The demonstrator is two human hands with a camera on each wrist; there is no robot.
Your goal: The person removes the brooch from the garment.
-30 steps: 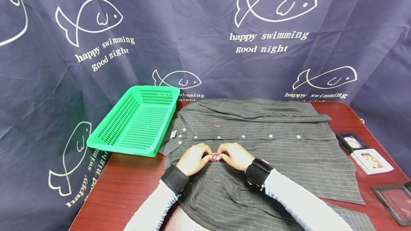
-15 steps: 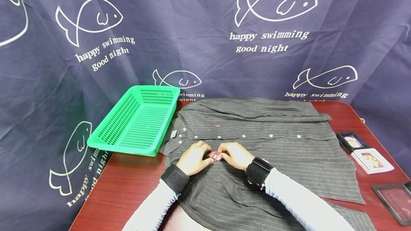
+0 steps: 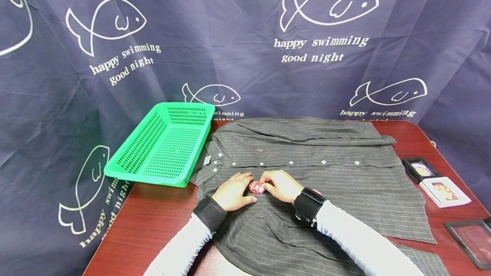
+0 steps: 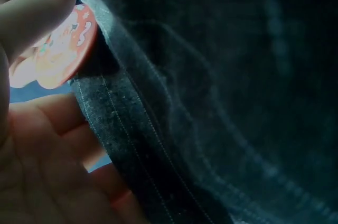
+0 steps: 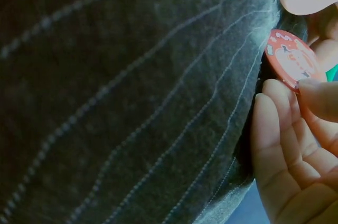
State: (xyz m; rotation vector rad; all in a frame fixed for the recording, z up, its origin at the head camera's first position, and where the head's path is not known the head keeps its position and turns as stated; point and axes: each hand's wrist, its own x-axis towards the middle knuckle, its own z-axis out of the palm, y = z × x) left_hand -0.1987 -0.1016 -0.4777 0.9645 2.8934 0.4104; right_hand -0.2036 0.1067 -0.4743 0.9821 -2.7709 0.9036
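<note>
A round red pin badge [image 3: 256, 187] with a light picture lies at the chest of a dark grey striped shirt [image 3: 345, 195], which is spread over the table. My right hand [image 3: 283, 185] pinches the badge's right edge between thumb and fingers, as the right wrist view shows with the badge [image 5: 296, 57] tilted against the cloth. Just left of it, my left hand [image 3: 231, 193] has its fingers and thumb spread loosely around the badge without gripping it. In the left wrist view the thumb passes in front of the badge [image 4: 68, 49]. The badge's back is hidden.
A green perforated basket [image 3: 168, 148] stands at the left, overlapping the shirt's collar. On the right lie an opened black-and-white case [image 3: 443, 193] with pictures and a dark-framed clear case [image 3: 472, 242]. Behind the red-brown table [image 3: 153, 216] hangs a blue curtain [image 3: 245, 46] with fish drawings.
My left hand has let go of the badge's left edge and its fingers have spread. The badge now shows more of its face. My right hand stays at its right edge.
</note>
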